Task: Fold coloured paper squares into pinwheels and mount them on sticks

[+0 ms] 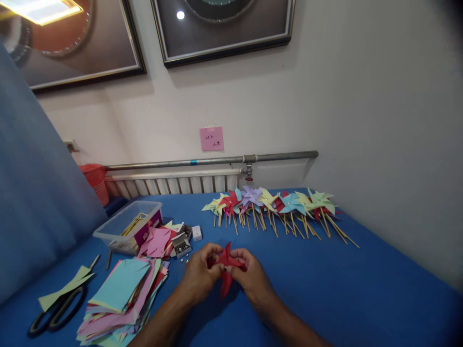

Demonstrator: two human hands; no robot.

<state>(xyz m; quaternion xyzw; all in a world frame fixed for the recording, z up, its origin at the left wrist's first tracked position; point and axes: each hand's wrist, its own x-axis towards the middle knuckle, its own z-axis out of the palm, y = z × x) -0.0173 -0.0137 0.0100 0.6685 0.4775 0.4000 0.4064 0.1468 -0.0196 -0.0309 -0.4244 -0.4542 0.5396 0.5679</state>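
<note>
Black-handled scissors (60, 303), fanned paper stack (119, 284), clear plastic bin (112, 241) with thin sticks (133, 224). Left hand (200, 270), fingers curled, pinches pointed red paper pinwheel (227, 283) over blue desk (307, 294), centre; right hand (253, 277) pinches its other side, thumbs near hub. Farther back: pastel and red pinwheels (267, 198), slim tan stems.

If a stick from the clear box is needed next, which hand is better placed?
Probably the left hand: it is nearer the box. The right hand, farther away, could steady the red pinwheel both hold.
</note>
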